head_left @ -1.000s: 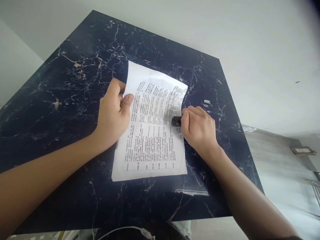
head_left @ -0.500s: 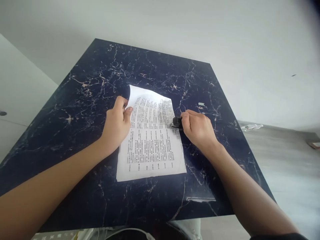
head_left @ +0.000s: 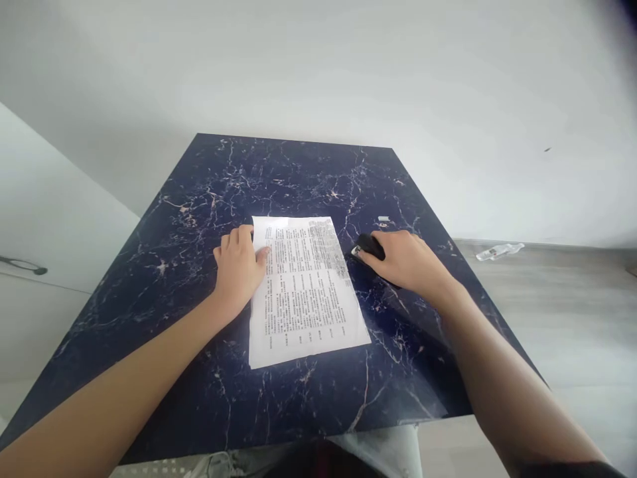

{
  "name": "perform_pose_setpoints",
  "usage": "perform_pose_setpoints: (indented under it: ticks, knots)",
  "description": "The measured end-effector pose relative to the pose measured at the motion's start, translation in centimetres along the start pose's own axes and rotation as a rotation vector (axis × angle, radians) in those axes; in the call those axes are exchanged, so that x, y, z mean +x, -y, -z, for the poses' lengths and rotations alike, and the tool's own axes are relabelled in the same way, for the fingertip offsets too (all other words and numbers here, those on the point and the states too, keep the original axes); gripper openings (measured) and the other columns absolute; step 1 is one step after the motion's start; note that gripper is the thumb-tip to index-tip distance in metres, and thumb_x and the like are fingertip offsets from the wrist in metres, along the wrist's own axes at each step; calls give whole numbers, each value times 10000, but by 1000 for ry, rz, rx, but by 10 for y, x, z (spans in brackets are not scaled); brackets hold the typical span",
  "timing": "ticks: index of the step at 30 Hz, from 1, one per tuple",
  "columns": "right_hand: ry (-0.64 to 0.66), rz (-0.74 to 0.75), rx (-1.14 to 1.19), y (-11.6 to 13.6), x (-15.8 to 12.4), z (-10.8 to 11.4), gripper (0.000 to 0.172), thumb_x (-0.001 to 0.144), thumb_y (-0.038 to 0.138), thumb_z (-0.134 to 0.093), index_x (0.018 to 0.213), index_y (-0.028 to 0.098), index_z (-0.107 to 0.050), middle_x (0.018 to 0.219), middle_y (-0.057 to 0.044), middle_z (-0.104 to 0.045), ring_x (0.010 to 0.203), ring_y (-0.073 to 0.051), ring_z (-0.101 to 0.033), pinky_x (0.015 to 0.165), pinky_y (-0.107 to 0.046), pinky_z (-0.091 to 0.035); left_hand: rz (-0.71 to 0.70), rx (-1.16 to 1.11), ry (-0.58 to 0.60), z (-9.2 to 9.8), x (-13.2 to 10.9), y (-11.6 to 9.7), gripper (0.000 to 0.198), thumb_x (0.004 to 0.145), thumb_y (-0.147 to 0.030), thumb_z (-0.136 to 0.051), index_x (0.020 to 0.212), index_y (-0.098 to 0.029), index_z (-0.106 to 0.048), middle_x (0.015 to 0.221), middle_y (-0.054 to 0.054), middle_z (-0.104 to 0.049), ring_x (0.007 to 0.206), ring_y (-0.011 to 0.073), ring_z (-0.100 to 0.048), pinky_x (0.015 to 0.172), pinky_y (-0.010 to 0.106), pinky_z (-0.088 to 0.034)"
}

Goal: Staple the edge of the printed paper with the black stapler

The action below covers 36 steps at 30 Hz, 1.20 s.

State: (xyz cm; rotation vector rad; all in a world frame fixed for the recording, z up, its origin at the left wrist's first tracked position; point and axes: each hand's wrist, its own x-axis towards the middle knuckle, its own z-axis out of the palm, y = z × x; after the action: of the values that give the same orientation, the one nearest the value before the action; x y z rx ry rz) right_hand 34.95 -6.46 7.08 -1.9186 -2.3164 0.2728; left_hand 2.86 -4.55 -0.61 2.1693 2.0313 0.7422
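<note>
Sheets of printed paper (head_left: 306, 292) lie on the dark blue marbled table (head_left: 298, 172). My left hand (head_left: 239, 265) rests at their left edge, thumb on top of the print and the other fingers beside the edge, partly hidden; it grips the paper there. To the right of the sheets, my right hand (head_left: 405, 259) is wrapped round a black stapler (head_left: 371, 247), whose metal tip points left. A small gap separates the stapler from the paper's right edge.
A small pale piece (head_left: 383, 218) lies on the table beyond my right hand. A clear plastic packet (head_left: 500, 251) is on the floor at the right. Pale walls stand behind and left of the table.
The stapler has come off the paper's right edge and moved right with my right hand. The sheets, raised and curved before, now lie flatter on the table. The view has tilted up.
</note>
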Motion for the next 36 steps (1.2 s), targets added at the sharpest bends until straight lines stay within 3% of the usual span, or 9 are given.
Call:
perform_pose_setpoints:
  ticks: [4,6,9,13,16,20,30,34,36]
  knots:
    - [32,-157,325,47,-11,-10,348,1002,534,-535,951,199,-618,756,-88,-678,521,-167,-573,462,-351,-450,13,-17,18,-1,1,2,311,962,-283,-629,1242,-236,-502,1274,148,-639,1203,410,-575,989,617,-484]
    - [124,-93,385,77,-16,-24,346,1001,530,-535,940,201,-624,779,-95,-689,548,-174,-594,483,-361,-481,26,-27,18,-1,2,3,306,964,-312,-626,1234,-231,-508,1292,156,-639,1209,419,-572,994,627,-476]
    - [45,-16,239,112,-16,-46,307,978,478,-544,865,199,-602,780,-101,-676,625,-217,-610,546,-396,-486,38,-39,8,2,2,3,291,956,-324,-624,1208,-223,-518,1288,164,-645,1205,427,-572,992,630,-471]
    - [-37,141,259,122,-12,-57,276,958,460,-593,996,187,-597,1004,-138,-698,948,-301,-659,774,-435,-537,65,-84,-4,3,4,4,296,943,-336,-634,1195,-219,-533,1272,167,-655,1217,431,-580,1000,617,-468]
    - [-15,235,357,114,-18,-55,247,932,327,-607,1134,194,-557,1169,-142,-684,1047,-283,-651,836,-397,-527,102,-165,-42,1,9,10,337,963,-363,-612,1245,-196,-534,1287,185,-656,1220,408,-606,1037,601,-463]
    - [64,136,406,94,-46,-50,260,909,204,-552,1168,189,-544,1020,-114,-730,845,-244,-689,720,-353,-501,130,-235,-102,-2,16,19,343,985,-350,-570,1275,-170,-541,1300,209,-652,1170,360,-653,1076,572,-458]
    - [49,-145,422,-14,-123,-34,531,972,517,-586,1406,214,-545,1167,-162,-753,924,-328,-748,716,-424,-578,130,-275,-131,-3,21,22,303,932,-376,-628,1172,-207,-553,1218,169,-654,1065,341,-684,1029,568,-489]
    - [-299,-88,546,-51,-94,-25,522,1081,579,-256,1262,273,-639,1317,-117,-719,1170,-319,-696,906,-490,-589,135,-419,-187,1,29,28,228,928,-388,-619,1079,-224,-571,1164,120,-654,879,251,-671,922,463,-523]
    - [-436,-90,410,-66,-61,-23,515,1071,601,-300,1225,274,-668,1309,-117,-722,1225,-330,-668,1010,-532,-551,113,-531,-226,5,35,33,168,924,-381,-618,998,-232,-591,1010,70,-661,806,218,-632,825,387,-516]
